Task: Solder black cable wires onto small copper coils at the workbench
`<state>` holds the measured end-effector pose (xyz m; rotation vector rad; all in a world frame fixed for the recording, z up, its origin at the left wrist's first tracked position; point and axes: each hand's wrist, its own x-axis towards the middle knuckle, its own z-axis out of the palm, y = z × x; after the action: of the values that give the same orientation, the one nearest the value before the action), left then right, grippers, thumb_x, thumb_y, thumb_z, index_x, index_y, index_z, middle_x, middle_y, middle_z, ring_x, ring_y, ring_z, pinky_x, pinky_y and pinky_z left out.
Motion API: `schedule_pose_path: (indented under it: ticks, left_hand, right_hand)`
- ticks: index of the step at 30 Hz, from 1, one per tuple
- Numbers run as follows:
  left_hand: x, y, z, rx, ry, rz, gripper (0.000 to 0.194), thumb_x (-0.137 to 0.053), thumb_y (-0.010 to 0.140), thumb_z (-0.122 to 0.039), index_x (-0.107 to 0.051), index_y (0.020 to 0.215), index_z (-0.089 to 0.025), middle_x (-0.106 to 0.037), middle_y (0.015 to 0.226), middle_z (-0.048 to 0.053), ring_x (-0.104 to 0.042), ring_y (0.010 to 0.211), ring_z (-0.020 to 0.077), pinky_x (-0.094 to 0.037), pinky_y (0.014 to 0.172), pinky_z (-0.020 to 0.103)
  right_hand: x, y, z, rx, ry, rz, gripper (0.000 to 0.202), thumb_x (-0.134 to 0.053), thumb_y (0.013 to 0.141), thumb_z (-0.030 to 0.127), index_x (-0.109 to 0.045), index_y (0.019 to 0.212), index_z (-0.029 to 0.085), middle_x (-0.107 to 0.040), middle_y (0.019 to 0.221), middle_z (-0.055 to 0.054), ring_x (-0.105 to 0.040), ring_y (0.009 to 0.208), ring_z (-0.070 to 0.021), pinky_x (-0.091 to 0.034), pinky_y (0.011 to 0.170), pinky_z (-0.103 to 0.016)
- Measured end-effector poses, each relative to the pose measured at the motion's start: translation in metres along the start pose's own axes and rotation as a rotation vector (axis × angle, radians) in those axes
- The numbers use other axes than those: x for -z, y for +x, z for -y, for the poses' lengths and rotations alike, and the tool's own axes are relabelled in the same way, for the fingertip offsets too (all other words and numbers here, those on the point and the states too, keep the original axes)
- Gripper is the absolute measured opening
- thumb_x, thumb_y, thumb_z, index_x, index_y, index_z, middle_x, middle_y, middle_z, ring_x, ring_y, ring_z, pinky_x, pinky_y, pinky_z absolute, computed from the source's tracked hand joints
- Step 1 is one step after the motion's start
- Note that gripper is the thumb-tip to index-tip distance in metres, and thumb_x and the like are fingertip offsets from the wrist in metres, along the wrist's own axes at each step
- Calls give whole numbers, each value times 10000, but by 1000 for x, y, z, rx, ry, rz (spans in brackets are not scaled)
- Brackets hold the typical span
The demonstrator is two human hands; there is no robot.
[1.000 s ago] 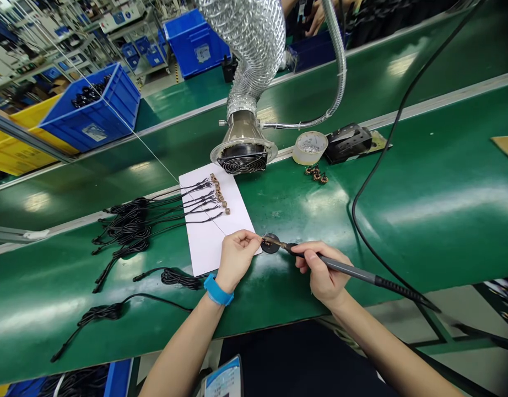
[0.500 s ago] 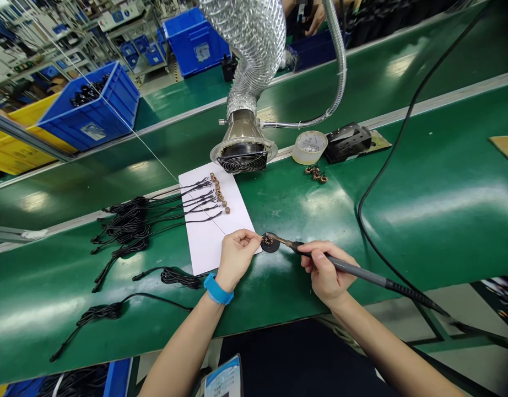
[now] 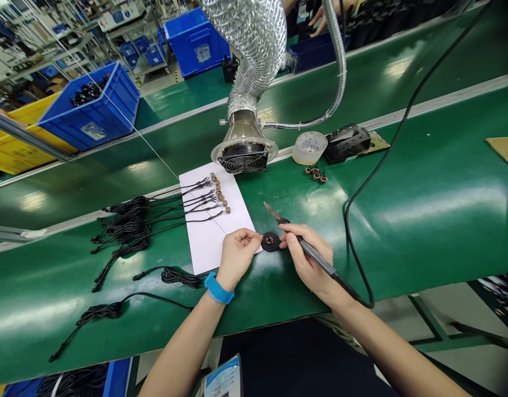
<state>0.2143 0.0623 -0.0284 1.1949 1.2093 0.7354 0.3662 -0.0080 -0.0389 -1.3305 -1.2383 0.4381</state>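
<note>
My left hand point(image 3: 239, 251), with a blue band at the wrist, is closed in a pinch at the left edge of a round black disc point(image 3: 271, 248). A thin wire point(image 3: 155, 151) runs down from the upper left into this hand. On the disc lies a small copper-wound ring coil point(image 3: 269, 240), close to my left fingertips. My right hand point(image 3: 307, 253) is wrapped round a soldering iron point(image 3: 320, 260), its tip raised and pointing up-left, apart from the coil. My right fingertips are at the disc's right edge.
White paper point(image 3: 204, 242) bears cable ends and small ring coils point(image 3: 219, 193). Black cables point(image 3: 128, 220) lie left. A fume duct point(image 3: 243, 129) hangs ahead. Behind stand a tape roll point(image 3: 309, 148), more coils point(image 3: 315, 174) and a black holder point(image 3: 348, 142). The iron's cord point(image 3: 349, 220) loops right.
My right hand has moved left to the disc's edge, and the soldering iron's tip has swung up and away from the coil. The cord has shifted left. My left hand stays put.
</note>
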Motion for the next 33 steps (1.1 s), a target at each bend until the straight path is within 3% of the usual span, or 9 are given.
schedule_pose_path:
  ticks: [5, 10, 16, 20, 27, 33]
  left_hand:
    - [2, 0, 0, -7, 1, 17, 156, -726, 731, -283, -712, 720, -128, -654, 645, 23, -496, 555, 98, -335, 512, 210]
    - [4, -4, -4, 10, 21, 62, 206, -716, 771, -330, -701, 761, -124, -584, 603, -12, -405, 505, 71, -284, 478, 206]
    - [8, -8, -3, -60, 66, 114, 212, -677, 831, -339, -691, 809, -129, -595, 654, -2, -448, 540, 83, -328, 512, 212]
    - [11, -8, -2, -104, 112, 135, 229, -661, 860, -358, -679, 837, -131, -612, 700, 12, -490, 569, 95, -360, 518, 213]
    - [15, -9, -7, 28, 65, 212, 285, -662, 854, -415, -652, 858, -130, -553, 568, -20, -518, 484, 99, -416, 483, 205]
    - [9, -9, -5, 41, 12, 168, 250, -663, 840, -373, -630, 803, -128, -560, 513, -19, -530, 449, 96, -446, 499, 208]
  right_hand:
    - [-3, 10, 2, 95, -68, 63, 251, -561, 962, 201, -650, 1191, 253, -686, 976, -48, -668, 853, -176, -566, 795, -344]
    - [-4, 18, -2, 173, -79, 219, 371, -544, 959, 146, -576, 1308, 269, -636, 1056, -64, -662, 972, -178, -581, 887, -349]
    - [-10, 21, -3, 191, -99, 324, 399, -476, 969, 129, -558, 1330, 279, -570, 1102, -66, -670, 914, -145, -593, 842, -302]
    - [-12, 20, -3, 226, -135, 334, 387, -478, 969, 136, -560, 1326, 261, -549, 1072, -65, -648, 888, -141, -579, 823, -293]
    - [-11, 12, -3, 237, -153, 259, 385, -521, 946, 117, -571, 1298, 264, -545, 1054, -59, -635, 860, -136, -571, 785, -280]
    - [-12, 3, -6, 263, -190, 248, 417, -533, 941, 104, -565, 1319, 276, -574, 1063, -65, -654, 887, -148, -580, 800, -291]
